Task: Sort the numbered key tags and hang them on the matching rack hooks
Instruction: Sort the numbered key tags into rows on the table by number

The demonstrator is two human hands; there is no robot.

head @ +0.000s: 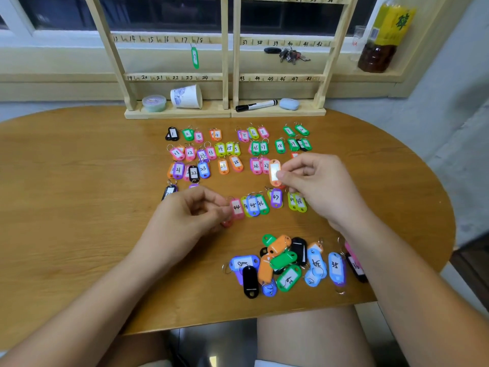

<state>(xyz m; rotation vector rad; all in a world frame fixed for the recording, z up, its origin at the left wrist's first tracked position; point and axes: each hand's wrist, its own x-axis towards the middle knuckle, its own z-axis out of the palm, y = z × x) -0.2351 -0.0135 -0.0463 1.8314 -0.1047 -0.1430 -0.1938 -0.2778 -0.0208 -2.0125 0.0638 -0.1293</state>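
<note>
Coloured numbered key tags lie in rows [230,149] on the wooden table, in rising order from 1 at the far left. My right hand [315,181] pinches an orange tag [274,172] above the third row; its number is washed out. My left hand [193,213] pinches the pink tag 44 [236,207] at the left end of the 44 to 48 row. An unsorted pile of tags [288,263] lies near the front edge. The wooden rack [226,75] stands at the back with numbered hooks; a green tag 17 [195,57] hangs on it.
On the rack base stand a small lidded tub [154,102], a tipped paper cup [186,96], a black marker [256,105] and a blue eraser [289,104]. A bunch of keys [291,55] hangs near hook 40. A bottle [383,38] stands on the sill at right.
</note>
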